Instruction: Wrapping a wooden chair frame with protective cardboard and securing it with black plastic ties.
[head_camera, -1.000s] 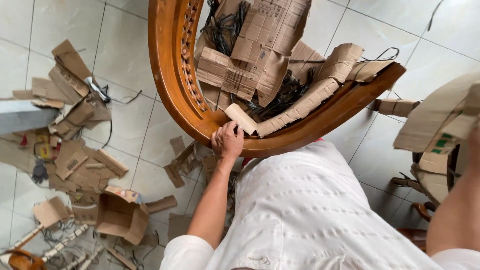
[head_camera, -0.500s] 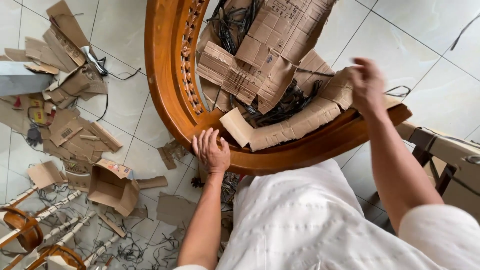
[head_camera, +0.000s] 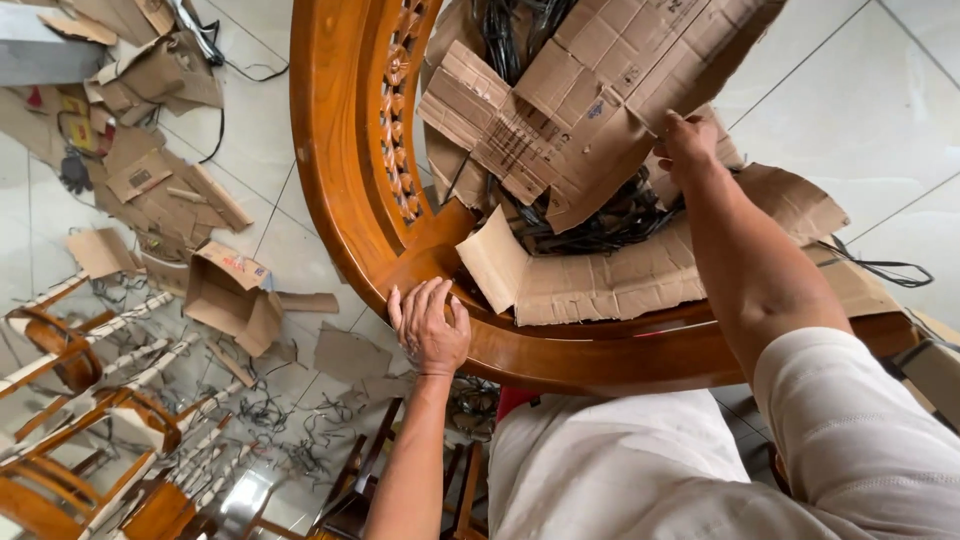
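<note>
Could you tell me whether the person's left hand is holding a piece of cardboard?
No, the left hand lies flat and open on the curved wooden frame, beside the cardboard, gripping nothing.

The curved wooden frame (head_camera: 340, 180) walls in a hollow packed with cardboard sheets (head_camera: 600, 90) and black straps (head_camera: 600, 215), leaving no open way down inside. The left hand (head_camera: 430, 325) lies flat on the rim, the right hand (head_camera: 690, 140) presses the cardboard from above. Left of the frame, the tiled floor (head_camera: 270, 130) is littered with cardboard scraps (head_camera: 160, 180), an open box (head_camera: 230, 295) and wooden chair parts (head_camera: 90, 400); right, bare tiles lie open.
</note>
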